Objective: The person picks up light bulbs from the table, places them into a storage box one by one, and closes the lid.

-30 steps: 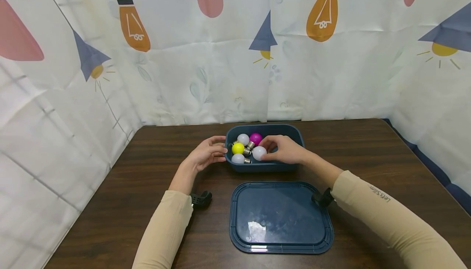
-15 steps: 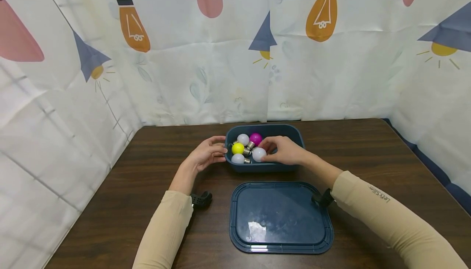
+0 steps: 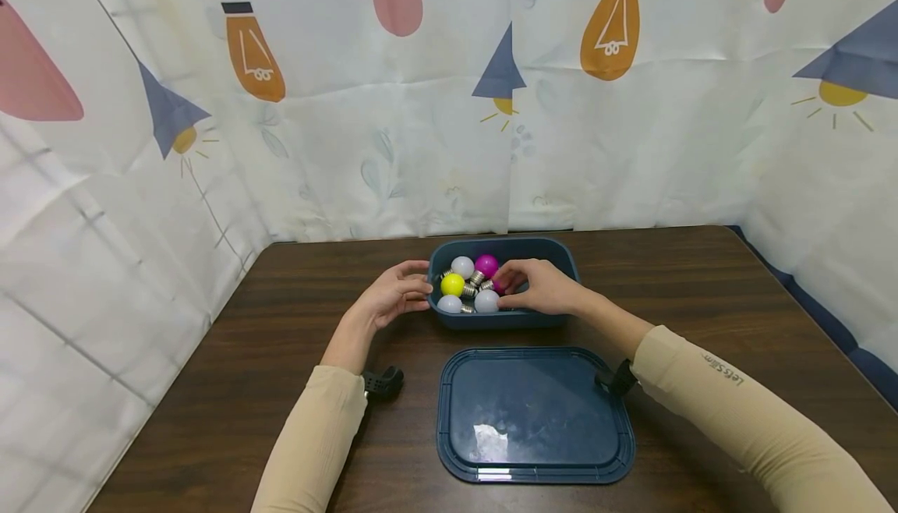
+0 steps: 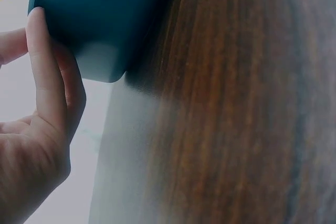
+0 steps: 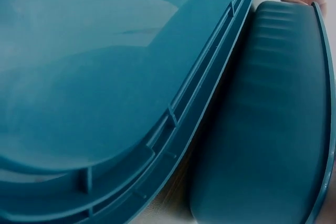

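Observation:
A dark blue box point(image 3: 507, 320) near the table's far edge holds several light bulbs. My left hand point(image 3: 394, 295) touches the box's left end with nearly straight fingers; in the left wrist view, a fingertip point(image 4: 37, 17) lies right at the rim. My right hand point(image 3: 539, 288) reaches in over the right part, its fingers bent around a magenta bulb point(image 3: 499, 286); I cannot tell whether they pinch it. Beside the thumb lies a white bulb point(image 3: 487, 301). Left of these are a yellow bulb point(image 3: 452, 285), another white bulb point(image 3: 462, 267) and a second magenta bulb point(image 3: 486, 265).
A flat dark blue lid point(image 3: 540, 412) lies on the brown wooden table point(image 3: 337, 263) in front of the box, partly below the right forearm. Behind the table hangs a white curtain point(image 3: 449, 123) printed with lamps.
The white bulb between the right hand's fingers has slipped down and left, and the magenta bulb behind it has come into view. The left hand has not moved.

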The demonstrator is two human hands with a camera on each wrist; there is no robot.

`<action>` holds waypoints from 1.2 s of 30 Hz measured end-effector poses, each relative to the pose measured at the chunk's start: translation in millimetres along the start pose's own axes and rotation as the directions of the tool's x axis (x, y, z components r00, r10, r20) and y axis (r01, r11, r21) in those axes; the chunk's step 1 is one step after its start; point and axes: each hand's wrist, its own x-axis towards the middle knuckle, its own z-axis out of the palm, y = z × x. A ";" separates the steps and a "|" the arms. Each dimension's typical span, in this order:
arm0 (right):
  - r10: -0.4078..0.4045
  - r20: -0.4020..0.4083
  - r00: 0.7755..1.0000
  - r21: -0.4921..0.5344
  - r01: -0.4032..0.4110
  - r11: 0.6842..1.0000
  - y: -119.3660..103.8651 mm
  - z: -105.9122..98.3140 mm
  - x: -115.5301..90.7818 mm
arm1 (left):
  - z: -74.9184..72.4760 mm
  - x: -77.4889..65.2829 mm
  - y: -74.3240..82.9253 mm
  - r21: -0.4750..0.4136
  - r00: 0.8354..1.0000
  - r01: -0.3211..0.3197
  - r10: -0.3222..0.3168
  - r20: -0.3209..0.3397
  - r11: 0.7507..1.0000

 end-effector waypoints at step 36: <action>0.027 -0.197 0.980 0.018 -0.024 1.000 15.1 -66.8 -65.2 | 7.2 -47.1 7.0 0.240 0.994 0.086 -0.066 -0.090 0.967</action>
